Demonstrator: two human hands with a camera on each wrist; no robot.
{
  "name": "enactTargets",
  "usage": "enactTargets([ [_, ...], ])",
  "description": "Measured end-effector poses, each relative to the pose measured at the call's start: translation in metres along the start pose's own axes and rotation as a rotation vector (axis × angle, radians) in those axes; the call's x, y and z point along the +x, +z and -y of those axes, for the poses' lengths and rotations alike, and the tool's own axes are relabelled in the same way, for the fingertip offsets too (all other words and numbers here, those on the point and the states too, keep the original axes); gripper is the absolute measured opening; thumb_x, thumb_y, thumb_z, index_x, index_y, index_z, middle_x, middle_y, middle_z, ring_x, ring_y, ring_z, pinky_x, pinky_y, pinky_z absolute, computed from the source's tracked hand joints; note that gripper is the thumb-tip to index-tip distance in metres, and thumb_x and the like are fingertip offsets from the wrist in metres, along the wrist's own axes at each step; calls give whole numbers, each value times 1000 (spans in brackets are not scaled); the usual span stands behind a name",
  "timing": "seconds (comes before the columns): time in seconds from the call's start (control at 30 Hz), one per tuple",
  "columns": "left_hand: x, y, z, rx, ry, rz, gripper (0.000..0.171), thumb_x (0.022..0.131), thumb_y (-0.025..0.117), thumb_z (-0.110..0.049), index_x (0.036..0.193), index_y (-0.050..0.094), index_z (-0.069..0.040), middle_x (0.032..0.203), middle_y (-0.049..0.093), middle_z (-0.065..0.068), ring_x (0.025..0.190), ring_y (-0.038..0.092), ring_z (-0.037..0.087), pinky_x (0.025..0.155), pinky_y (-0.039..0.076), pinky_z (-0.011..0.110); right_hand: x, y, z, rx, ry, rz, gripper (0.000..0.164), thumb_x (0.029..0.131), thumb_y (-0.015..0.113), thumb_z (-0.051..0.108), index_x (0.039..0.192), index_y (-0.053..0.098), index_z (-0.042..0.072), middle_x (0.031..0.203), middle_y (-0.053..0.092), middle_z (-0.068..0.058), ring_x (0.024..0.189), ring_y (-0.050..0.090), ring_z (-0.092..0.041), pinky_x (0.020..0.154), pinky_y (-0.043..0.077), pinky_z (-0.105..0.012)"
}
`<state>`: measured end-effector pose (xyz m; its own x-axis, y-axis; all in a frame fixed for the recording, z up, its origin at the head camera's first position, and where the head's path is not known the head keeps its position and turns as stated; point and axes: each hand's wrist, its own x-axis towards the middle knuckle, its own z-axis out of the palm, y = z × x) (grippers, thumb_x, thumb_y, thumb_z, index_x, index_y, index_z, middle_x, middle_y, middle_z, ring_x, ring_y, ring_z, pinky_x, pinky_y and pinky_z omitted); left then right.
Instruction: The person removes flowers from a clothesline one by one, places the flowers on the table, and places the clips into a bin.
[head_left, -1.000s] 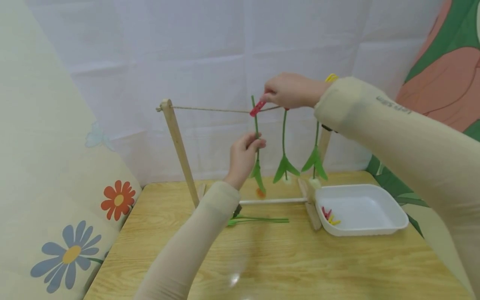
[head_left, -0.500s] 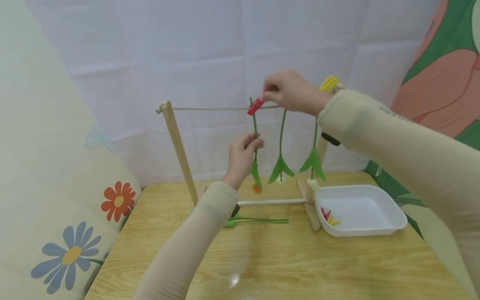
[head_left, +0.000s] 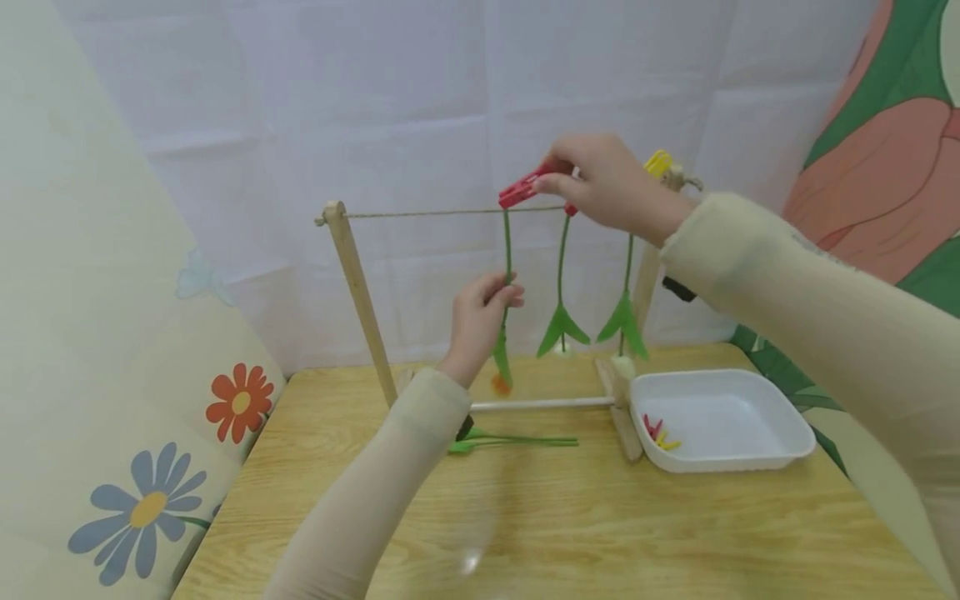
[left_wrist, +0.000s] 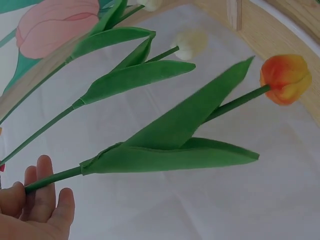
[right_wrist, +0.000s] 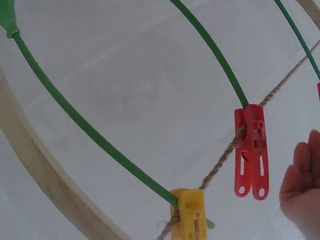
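My left hand point(head_left: 476, 325) holds the green stem of an orange-yellow artificial tulip point(left_wrist: 172, 117), which hangs head down. At the stem's top, my right hand point(head_left: 603, 183) pinches a red clothespin point(head_left: 520, 190), just above the twine line point(head_left: 420, 213). Whether its jaws grip stem or twine cannot be made out. To the right, two pale tulips hang upside down: one from a second red clothespin point(right_wrist: 252, 150), the other from a yellow clothespin point(right_wrist: 190, 210). Only part of my right hand shows at the edge of the right wrist view.
The twine is strung between wooden posts, including the left post point(head_left: 360, 300), joined low down by a white rod point(head_left: 543, 404). More green stems point(head_left: 525, 440) lie on the wooden table point(head_left: 525, 517). A white tray point(head_left: 750, 460) on the right holds several red and yellow clothespins point(head_left: 660, 433).
The red clothespin in my right hand has risen and swung flatter. The stem tip that stuck out above it is no longer visible there. My left hand has shifted slightly left and down.
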<state>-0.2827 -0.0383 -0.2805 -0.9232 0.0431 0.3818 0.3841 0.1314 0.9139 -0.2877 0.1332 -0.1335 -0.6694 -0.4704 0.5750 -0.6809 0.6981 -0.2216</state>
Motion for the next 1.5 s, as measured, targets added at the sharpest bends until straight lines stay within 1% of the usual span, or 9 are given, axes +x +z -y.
enactTargets([
  [0.03, -1, -1, 1, 10, 2, 2, 25, 98, 58, 0, 122, 64, 7, 108, 72, 24, 94, 72, 33, 89, 58, 28, -3, 0, -1, 4, 11, 7, 17, 100, 62, 11, 101, 66, -5, 90, 66, -18, 66, 53, -18, 62, 40, -25],
  [0.2, -7, -6, 3, 34, 12, 22, 25, 99, 57, -1, 122, 64, 6, 109, 72, 22, 96, 71, 31, 92, 57, 27, -17, 1, -6, 58, 60, -21, 18, 102, 58, 11, 103, 66, -6, 95, 67, -20, 79, 59, -28, 68, 42, -28],
  [0.23, -8, -6, 3, 43, 8, 21, 25, 99, 57, -1, 122, 65, 5, 109, 72, 21, 96, 71, 30, 85, 58, 26, -20, 0, -7, 65, 67, -30, 18, 102, 59, 11, 103, 66, -6, 95, 68, -20, 80, 60, -28, 68, 41, -26],
  [0.27, -9, -7, 3, 39, 10, 22, 25, 99, 57, 0, 122, 64, 6, 109, 72, 22, 96, 71, 31, 92, 57, 29, -22, 0, -8, 68, 75, -41, 18, 102, 59, 11, 102, 67, -6, 95, 68, -20, 80, 59, -28, 67, 40, -25],
  [0.47, -15, -13, 11, 37, 24, -2, 23, 97, 58, 3, 119, 64, 11, 105, 71, 26, 90, 72, 35, 92, 58, 33, -31, -1, -10, 74, 88, -86, 17, 100, 62, 12, 99, 70, -3, 94, 68, -18, 74, 46, -23, 64, 35, -25],
  [0.83, -26, -26, 22, 50, -24, 3, 25, 98, 59, 0, 121, 65, 7, 106, 72, 23, 90, 72, 29, 96, 56, 39, -59, 8, -20, 121, 118, -115, 19, 98, 65, 11, 107, 67, -5, 95, 66, -18, 76, 50, -17, 65, 39, -17],
  [1.27, -37, -33, 24, 51, -50, 44, 25, 98, 59, -2, 121, 66, 5, 104, 72, 21, 91, 70, 26, 63, 46, 18, -95, 13, -30, 134, 126, -116, 24, 96, 68, 10, 112, 65, -7, 102, 66, -21, 91, 53, -17, 79, 42, -23],
  [1.4, -40, -36, 27, 53, -28, 57, 25, 98, 59, 0, 121, 65, 6, 104, 71, 22, 92, 70, 28, 74, 52, 22, -104, 15, -31, 127, 122, -135, 23, 95, 69, 9, 110, 65, -8, 103, 67, -22, 91, 53, -19, 79, 42, -24],
  [1.5, -42, -37, 29, 52, -6, 68, 25, 97, 58, 2, 120, 65, 9, 103, 71, 24, 93, 70, 30, 87, 57, 30, -108, 17, -33, 133, 125, -147, 22, 94, 70, 9, 109, 66, -7, 102, 67, -22, 91, 51, -8, 79, 41, -22],
])
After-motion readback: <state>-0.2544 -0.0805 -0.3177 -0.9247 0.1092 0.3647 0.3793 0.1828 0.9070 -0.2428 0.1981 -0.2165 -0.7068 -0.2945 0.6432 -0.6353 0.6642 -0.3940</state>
